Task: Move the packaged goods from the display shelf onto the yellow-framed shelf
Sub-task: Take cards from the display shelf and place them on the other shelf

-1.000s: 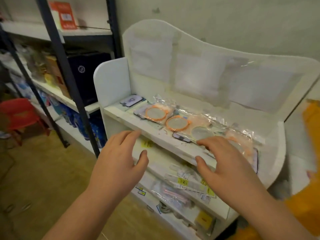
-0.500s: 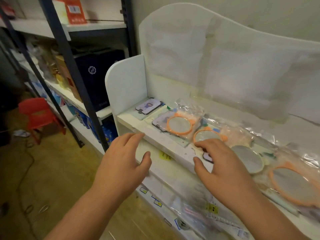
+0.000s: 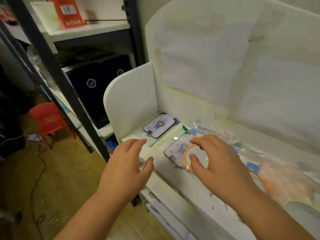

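A white display shelf (image 3: 131,94) fills the right half of the view. On its top tier lie clear-wrapped packages: a phone case with a cartoon figure (image 3: 159,125) at the far left, then a case with an orange ring (image 3: 180,149), then more orange-ringed packs (image 3: 280,181) blurred to the right. My right hand (image 3: 218,165) hovers over the ringed case, fingers spread, thumb and forefinger touching its wrapping. My left hand (image 3: 128,167) is open above the tier's front left edge, holding nothing. No yellow-framed shelf is in view.
A dark metal rack (image 3: 52,66) stands to the left with a black box (image 3: 97,84) and an orange box (image 3: 66,11) on its boards. A red plastic stool (image 3: 48,118) and loose cables (image 3: 38,170) sit on the wooden floor. Lower tiers of the display shelf hold more packs.
The view has closed in on the shelf's left end. Both hands have moved forward and left: the right from the shelf's front lip onto the ringed case, the left up to the tier's edge.
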Demonstrator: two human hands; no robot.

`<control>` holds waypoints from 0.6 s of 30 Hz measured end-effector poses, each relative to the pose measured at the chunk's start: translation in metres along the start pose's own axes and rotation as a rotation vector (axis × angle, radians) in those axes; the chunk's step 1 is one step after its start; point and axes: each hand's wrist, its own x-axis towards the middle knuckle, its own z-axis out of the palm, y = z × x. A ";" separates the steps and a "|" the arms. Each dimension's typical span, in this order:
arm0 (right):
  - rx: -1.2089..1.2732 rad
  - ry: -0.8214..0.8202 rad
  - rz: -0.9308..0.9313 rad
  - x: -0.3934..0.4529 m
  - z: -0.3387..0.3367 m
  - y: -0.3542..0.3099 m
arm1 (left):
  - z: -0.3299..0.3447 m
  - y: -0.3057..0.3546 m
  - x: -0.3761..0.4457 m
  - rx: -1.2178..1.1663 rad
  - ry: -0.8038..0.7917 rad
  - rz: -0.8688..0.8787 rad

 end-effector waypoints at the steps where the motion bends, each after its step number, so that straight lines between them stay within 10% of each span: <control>1: -0.013 -0.017 0.016 0.006 0.002 0.002 | 0.004 -0.004 0.009 -0.002 -0.014 0.006; 18: -0.214 -0.031 0.303 0.036 0.052 -0.033 | 0.108 -0.064 0.179 0.089 -0.254 0.099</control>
